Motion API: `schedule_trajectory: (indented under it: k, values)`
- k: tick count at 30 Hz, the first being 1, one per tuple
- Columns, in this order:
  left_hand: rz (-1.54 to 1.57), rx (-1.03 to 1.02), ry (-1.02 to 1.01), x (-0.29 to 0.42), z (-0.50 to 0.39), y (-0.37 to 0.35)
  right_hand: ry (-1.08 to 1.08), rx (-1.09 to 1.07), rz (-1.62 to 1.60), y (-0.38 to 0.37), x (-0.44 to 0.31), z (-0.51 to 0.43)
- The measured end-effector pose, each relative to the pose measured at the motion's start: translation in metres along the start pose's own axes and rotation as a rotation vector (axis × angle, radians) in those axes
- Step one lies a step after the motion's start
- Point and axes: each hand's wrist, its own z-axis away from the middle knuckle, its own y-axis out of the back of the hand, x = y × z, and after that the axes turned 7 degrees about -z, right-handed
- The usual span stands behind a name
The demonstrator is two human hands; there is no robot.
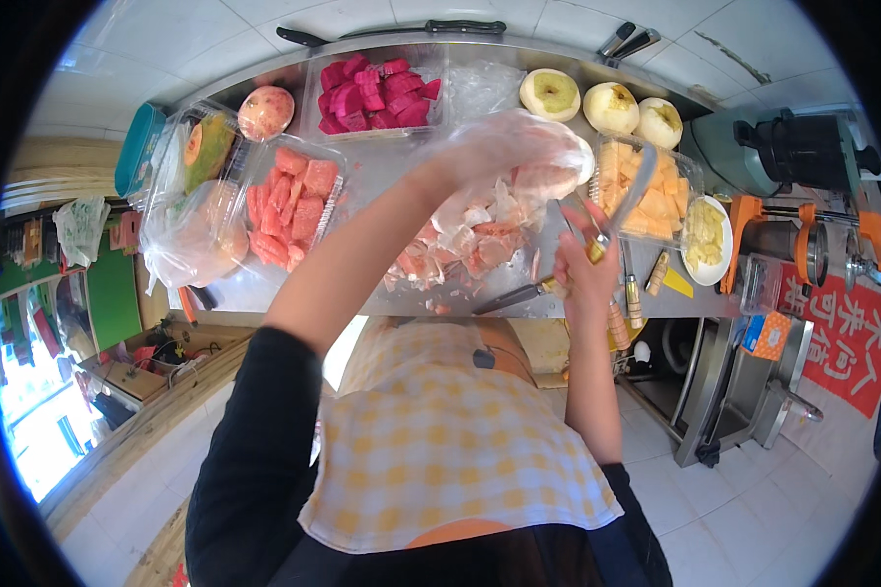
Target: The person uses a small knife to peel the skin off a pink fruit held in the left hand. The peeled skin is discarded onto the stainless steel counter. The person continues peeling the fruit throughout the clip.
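My right hand (584, 260) grips a curved-blade knife (639, 183) by its handle, with the blade pointing up and away. My left hand (510, 147), in a thin clear plastic glove, is blurred above a heap of pinkish-white fruit peel and membrane (477, 238). Whether it holds anything is hidden by blur and plastic. A second knife (510, 298) lies at the counter's front edge, its handle just under my right hand. Right of the hands is a clear tray of orange melon chunks (642, 194).
Trays of red fruit chunks (297, 205) and magenta dragon fruit (374, 95) stand left and back. Peeled round fruits (550, 95) line the rear. A plate of yellow pieces (705, 238), wooden-handled tools (633, 301) and a dark-topped appliance (793, 150) are rightward. Bagged fruit (198, 235) sits left.
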Motion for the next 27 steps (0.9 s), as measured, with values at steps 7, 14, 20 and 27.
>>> schedule_trajectory:
  k: [7,14,20,27]
  values:
    - [1.144,0.564,0.639,0.068,0.122,-0.003,-0.315,-0.286,0.056,-0.058,0.014,-0.001]
    - [1.008,0.227,0.843,0.051,0.164,0.025,-0.413,-0.602,0.301,-0.074,0.02,-0.006]
    - [1.617,0.303,0.85,0.034,0.172,0.003,-0.573,-0.616,0.472,-0.081,0.036,-0.011]
    - [2.257,0.267,0.564,0.026,0.169,-0.003,-0.665,-0.438,0.189,-0.068,0.033,-0.012]
